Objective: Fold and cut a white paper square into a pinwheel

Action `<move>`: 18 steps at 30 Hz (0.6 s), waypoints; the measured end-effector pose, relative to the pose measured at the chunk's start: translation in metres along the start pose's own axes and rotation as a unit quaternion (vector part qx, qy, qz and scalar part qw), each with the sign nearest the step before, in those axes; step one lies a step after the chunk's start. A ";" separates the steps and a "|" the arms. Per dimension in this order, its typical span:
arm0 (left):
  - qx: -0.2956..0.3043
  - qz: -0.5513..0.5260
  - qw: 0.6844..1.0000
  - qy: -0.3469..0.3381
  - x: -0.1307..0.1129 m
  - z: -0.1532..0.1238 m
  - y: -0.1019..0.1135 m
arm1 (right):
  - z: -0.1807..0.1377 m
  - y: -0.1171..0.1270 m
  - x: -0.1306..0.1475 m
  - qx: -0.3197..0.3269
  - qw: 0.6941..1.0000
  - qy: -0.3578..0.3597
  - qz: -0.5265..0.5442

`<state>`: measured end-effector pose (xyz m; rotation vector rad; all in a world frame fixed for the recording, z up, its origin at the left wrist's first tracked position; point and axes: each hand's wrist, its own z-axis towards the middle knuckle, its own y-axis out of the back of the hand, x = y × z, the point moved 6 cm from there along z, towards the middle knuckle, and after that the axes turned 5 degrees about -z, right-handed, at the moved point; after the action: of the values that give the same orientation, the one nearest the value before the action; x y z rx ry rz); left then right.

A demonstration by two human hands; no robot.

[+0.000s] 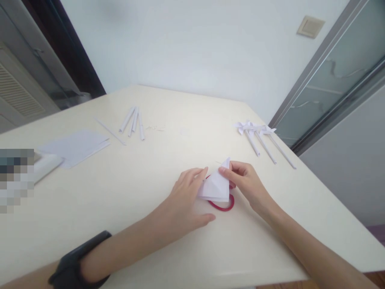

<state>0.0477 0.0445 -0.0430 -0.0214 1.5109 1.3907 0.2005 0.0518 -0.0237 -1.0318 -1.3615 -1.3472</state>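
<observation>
The left hand [186, 200] lay palm-down toward the near edge of the table [120, 192], fingers stretched forward. The right hand [245, 182], just beside it, pinched thumb against fingertips.

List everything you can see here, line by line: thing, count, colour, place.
folded paper: one, white, table centre, between both hands
scissors handle: one loop showing, red, under the folded paper, rest hidden
paper rolls: about four, white, far left of centre
thin roll: one, white, just left of those
pinwheels: three, white, on sticks, far right
paper sheets: small stack, white, left side
table: one, cream
wall plate: one, beige, top right
glass door: one, grey frame, right
wristband: one, black, left wrist
left hand: fingers flat on the paper's left edge
right hand: pinching the paper's top corner
</observation>
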 end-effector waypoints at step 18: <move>-0.071 0.180 0.977 -0.090 -0.029 0.003 0.005 | 0.008 0.020 0.008 -0.046 0.997 0.068 -0.001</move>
<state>0.0601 0.0311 -0.0194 0.2957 1.3049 1.7365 0.2176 0.0600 -0.0111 -0.9813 -1.2101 -1.4673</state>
